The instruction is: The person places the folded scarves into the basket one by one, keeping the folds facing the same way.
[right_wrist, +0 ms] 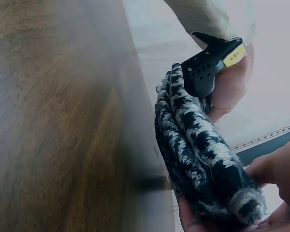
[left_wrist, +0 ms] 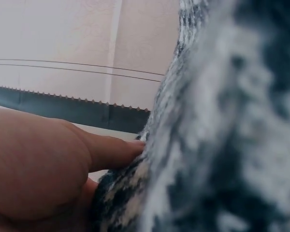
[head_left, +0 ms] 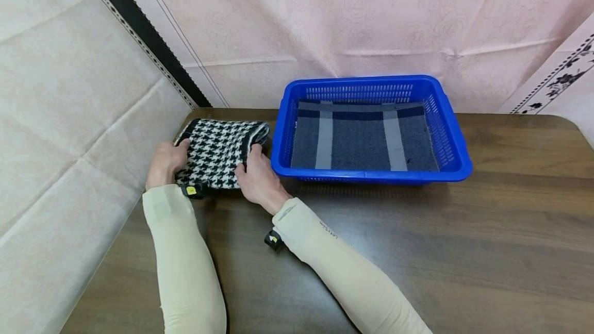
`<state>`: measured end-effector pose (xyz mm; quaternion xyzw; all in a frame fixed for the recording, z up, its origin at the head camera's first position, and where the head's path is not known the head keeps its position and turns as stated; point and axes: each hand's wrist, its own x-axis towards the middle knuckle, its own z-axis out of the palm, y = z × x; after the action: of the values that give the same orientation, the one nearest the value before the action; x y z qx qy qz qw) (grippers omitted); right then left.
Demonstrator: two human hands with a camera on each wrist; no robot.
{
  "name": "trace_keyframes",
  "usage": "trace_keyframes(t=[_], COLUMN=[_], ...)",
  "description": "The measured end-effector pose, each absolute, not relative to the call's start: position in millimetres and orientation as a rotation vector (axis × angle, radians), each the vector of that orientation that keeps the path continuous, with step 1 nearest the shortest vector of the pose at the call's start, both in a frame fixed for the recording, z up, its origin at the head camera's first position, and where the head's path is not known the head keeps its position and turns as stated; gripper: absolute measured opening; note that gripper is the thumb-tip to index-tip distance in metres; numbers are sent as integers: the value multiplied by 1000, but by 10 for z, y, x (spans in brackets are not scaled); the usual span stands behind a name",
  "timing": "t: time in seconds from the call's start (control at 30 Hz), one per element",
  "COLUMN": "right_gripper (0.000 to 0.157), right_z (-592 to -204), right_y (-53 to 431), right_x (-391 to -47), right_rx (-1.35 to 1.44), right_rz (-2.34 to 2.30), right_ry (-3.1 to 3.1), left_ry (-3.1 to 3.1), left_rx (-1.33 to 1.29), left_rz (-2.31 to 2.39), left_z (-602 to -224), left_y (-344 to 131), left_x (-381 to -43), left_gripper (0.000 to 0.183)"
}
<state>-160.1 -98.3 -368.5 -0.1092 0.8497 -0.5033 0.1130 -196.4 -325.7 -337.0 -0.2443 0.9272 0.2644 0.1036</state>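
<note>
A folded black-and-white houndstooth knit scarf (head_left: 215,151) is held at the left end of the table, beside the blue basket. My left hand (head_left: 168,163) grips its left edge, thumb on top. At the right edge, my right hand (head_left: 259,175) pinches the folded layers near the front corner. The left wrist view is mostly filled by the blurred scarf (left_wrist: 222,125), with the left thumb against it. Stacked folds of the scarf (right_wrist: 198,140) show edge-on in the right wrist view, apparently raised off the tabletop, with fingers of the right hand (right_wrist: 280,179) around its near end.
A blue plastic basket (head_left: 371,174) with slotted walls stands right of the scarf. Inside it lies a flat dark grey cloth (head_left: 357,140) with light stripes. Pale patterned fabric (head_left: 325,19) hangs behind the wooden table (head_left: 464,251) and along its left side.
</note>
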Motion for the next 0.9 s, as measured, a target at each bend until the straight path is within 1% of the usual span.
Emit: trace_keyframes(t=[0.1,0.23,0.43,0.7,0.9], right_gripper=[50,54,53,52,53], right_z=[-3656,-3632,-3619,-3560,-3524], right_y=[-987,-1000,-987,-949,-940], right_x=[-1583,-1561,-1546,-1535,-1522], right_rx=[-340,-346,-372,-390,-394], right_rz=[-1464,-1429,-1437,-1484,-1488], right_ry=[2504,2538,2542,2517,2521], left_ry=[2758,2761,2744,2802,2818], left_rx=[-704,-703,-731,-725,-727], left_rz=[752,758,818,766,808], left_z=[-3346,-3322,-3286,-3216,-3198], left_y=[-3270,-3276,-3262,-3239,-3229], left_x=[-1963,-1940,-1896,-1888,-1863], left_gripper=[77,75,72,79,74])
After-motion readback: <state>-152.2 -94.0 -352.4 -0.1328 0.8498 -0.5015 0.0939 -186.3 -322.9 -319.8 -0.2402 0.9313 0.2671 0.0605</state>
